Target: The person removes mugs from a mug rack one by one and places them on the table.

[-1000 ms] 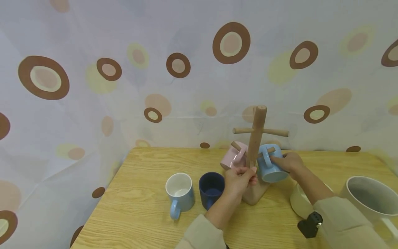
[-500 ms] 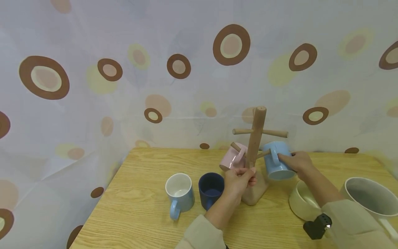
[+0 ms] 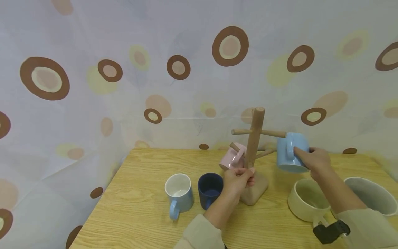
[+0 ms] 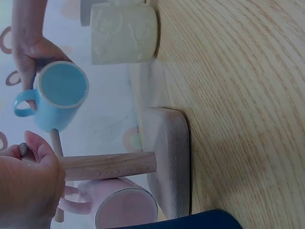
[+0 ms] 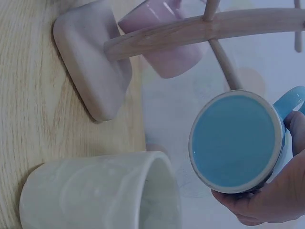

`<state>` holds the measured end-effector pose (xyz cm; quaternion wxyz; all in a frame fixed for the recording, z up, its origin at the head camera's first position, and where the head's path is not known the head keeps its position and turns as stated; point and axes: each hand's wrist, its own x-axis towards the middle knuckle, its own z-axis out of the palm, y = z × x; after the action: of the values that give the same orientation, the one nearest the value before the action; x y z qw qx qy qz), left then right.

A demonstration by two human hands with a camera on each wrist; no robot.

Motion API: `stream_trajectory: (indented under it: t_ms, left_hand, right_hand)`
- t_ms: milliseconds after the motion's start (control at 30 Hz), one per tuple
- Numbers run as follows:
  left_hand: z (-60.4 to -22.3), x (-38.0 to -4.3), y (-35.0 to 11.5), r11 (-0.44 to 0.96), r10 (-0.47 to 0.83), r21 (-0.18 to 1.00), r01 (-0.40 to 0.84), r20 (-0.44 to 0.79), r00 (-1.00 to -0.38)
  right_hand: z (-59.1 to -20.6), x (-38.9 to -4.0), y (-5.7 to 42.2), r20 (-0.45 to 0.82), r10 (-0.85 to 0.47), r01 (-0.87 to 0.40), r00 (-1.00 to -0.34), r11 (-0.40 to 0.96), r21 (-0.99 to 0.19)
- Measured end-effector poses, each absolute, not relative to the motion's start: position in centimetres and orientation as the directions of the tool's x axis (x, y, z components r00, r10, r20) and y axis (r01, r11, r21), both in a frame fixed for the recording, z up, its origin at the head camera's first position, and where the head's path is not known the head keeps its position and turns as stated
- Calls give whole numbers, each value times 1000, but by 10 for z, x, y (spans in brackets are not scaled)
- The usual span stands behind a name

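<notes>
My right hand [image 3: 314, 160] holds a light-blue mug [image 3: 290, 155] up to the right of a wooden mug tree [image 3: 255, 131], thumb at the handle and fingers around the far side. Its underside [image 5: 238, 140] faces the right wrist camera. In the head view the mug stands apart from the bare lower right peg [image 3: 263, 154]. My left hand [image 3: 237, 181] grips a front peg of the tree, mostly hidden by the fingers; a round wooden end [image 4: 23, 149] shows between them. A pink mug [image 3: 234, 157] hangs on the lower left peg.
Left of the tree's base [image 3: 255, 192] stand a light-blue mug with white inside [image 3: 180, 193] and a navy mug [image 3: 209, 193]. On the right are a cream mug [image 3: 306, 202] and a large pale mug [image 3: 370, 195], partly behind the right forearm. A patterned curtain [image 3: 186, 86] hangs behind the table.
My right hand has drawn the light-blue mug rightward and slightly up, off the lower right peg. The left hand has stayed in place on the tree.
</notes>
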<state>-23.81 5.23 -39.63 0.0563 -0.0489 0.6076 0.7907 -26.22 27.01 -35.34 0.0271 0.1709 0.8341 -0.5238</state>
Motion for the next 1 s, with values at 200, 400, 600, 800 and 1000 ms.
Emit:
stream_trajectory:
  t_ms: [200,400,600,800,1000]
  left_hand:
    - [-396,-238,50,-256,40,957,-138,-133,-990]
    - [-397,-238,50,-260,47,955,-143,-135,-990]
    - [-397,-238,51,-272,47,951,-147,-139,-989]
    - [-397,-235,51,-270,35,951,-150,-146,-989]
    - [-399,-229,49,-289,41,946,-144,-138,-990]
  right_hand:
    - [-350,-249,269,-147,279,246,-949,367,-897]
    - [-352,-228,264,-100,225,180,-969,367,-912]
    - [-351,-207,254,-53,238,157,-970,444,-882]
    - [-358,-197,245,-36,256,148,-966,433,-889]
    - [-372,-190,240,0,217,90,-976,406,-909]
